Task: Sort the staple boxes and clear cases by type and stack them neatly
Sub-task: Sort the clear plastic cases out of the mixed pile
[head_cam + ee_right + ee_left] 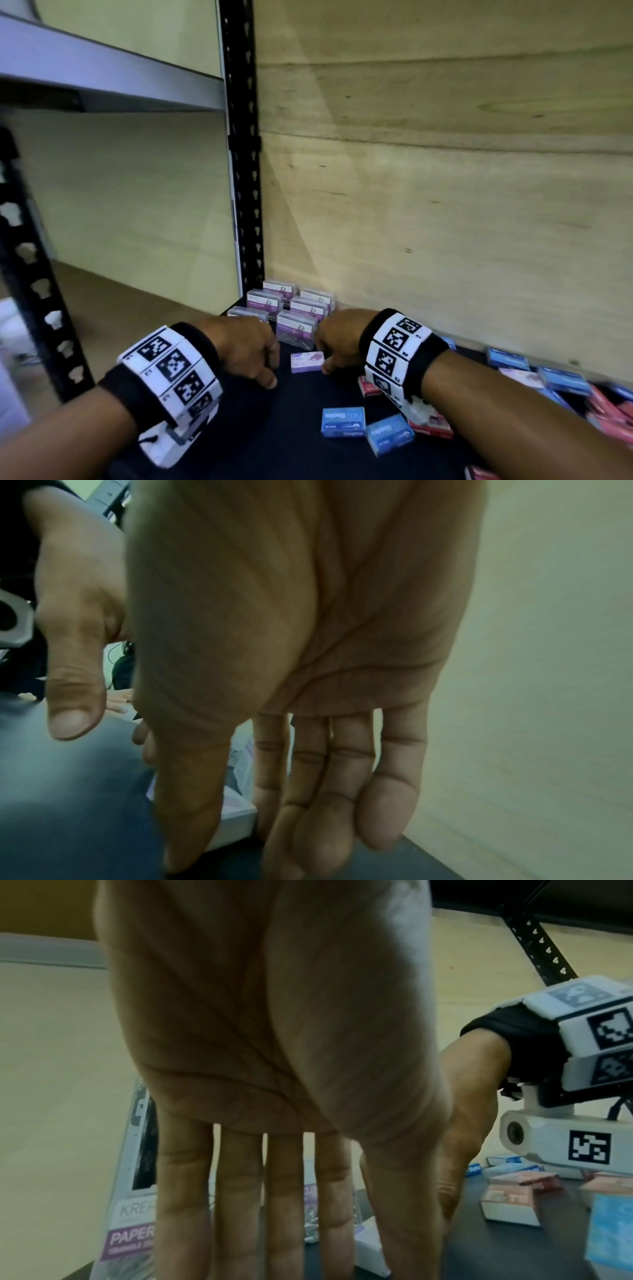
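Observation:
Several clear cases (pixel 296 327) with purple labels stand in two rows in the shelf's back left corner. A small lilac staple box (pixel 307 362) lies flat just in front of them, between my hands. My left hand (pixel 262 358) is at its left, fingers (pixel 240 1204) straight and pointing down in front of a clear case (pixel 128 1221), holding nothing. My right hand (pixel 330 351) is at the box's right end, fingers (pixel 325 791) straight and pointing down, thumb close beside the lilac box (pixel 236 818). Whether it touches is unclear.
Loose blue boxes (pixel 343 422) and red boxes (pixel 431 425) lie on the dark shelf (pixel 274 438) under my right forearm, with more piled at the right (pixel 561 380). A black perforated upright (pixel 245 171) stands at the back left, against a plywood wall (pixel 445 205).

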`<state>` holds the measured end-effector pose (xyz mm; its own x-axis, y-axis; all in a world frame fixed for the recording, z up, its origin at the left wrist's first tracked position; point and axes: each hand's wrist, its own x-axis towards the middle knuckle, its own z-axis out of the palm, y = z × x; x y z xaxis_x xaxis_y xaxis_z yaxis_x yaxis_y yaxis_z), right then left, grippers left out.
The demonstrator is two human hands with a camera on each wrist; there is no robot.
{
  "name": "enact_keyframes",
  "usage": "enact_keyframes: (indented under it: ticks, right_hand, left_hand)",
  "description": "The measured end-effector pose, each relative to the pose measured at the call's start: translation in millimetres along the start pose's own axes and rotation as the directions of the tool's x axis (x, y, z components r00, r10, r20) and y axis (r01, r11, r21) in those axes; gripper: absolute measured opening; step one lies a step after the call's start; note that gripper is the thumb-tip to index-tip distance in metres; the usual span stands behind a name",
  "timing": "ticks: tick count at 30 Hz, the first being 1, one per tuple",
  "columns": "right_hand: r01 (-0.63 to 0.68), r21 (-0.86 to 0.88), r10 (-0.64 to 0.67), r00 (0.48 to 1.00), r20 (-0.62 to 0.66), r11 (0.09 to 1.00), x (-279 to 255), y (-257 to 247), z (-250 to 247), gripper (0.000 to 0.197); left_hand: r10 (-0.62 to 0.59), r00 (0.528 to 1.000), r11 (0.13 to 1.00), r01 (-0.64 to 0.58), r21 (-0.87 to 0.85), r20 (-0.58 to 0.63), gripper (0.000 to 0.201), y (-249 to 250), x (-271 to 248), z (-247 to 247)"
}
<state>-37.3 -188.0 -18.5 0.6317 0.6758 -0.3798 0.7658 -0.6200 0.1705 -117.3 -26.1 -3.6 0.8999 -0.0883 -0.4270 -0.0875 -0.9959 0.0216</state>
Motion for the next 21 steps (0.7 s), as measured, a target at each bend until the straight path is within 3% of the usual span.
enact_keyframes:
  ticks: [4,9,17,21]
  right_hand:
    - [-0.035,-0.002,0.035,0.999,0.036,0.999,-10.3,8.2,-4.0,0.041]
    - [-0.176,0.013,0.175,0.983,0.046,0.984,-36.4,41.9,-1.8,0.042]
    - [-0.290,0.043,0.287,0.955,0.074,0.956,-79.7,79.6,20.5,0.029]
    - [-0.322,0.079,0.319,0.946,0.054,0.943,-107.6,90.1,29.5,0.042]
  left_hand:
    - [0.014,1.000,1.000,-0.014,-0.022,-0.002,0.043,1.2,2.7,-0.4]
    - [0.070,0.997,0.997,-0.070,-0.018,-0.022,0.042,14.3,12.9,-2.4]
    - [0.207,0.975,0.978,-0.209,-0.026,-0.076,0.038,58.5,28.8,-10.7]
    - [0.286,0.953,0.958,-0.287,0.004,-0.096,0.035,85.4,31.1,-12.7]
